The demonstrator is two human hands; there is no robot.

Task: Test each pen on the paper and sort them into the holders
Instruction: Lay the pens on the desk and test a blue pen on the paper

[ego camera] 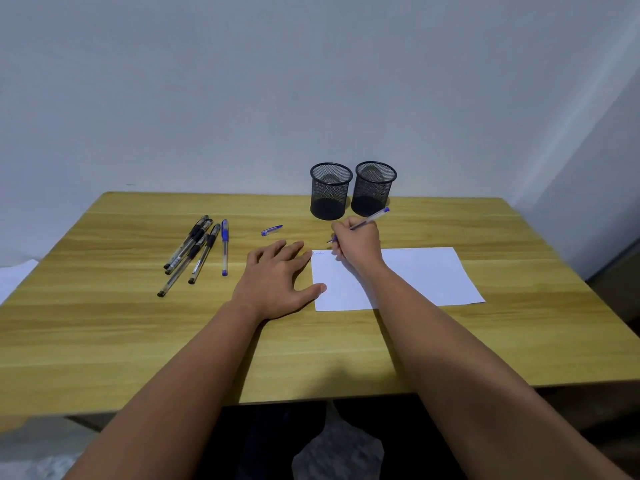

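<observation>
Counting 5 pens [194, 252], 2 holders [330, 190]

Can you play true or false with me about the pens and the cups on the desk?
1. Both mesh holders have pens in them. False: both look empty.
2. The right hand holds a blue pen. True.
3. The blue cap is on that pen. False: it lies on the table.
4. The left hand rests flat at the paper's edge. True.
5. A bunch of pens lies right of the paper. False: left.
</observation>
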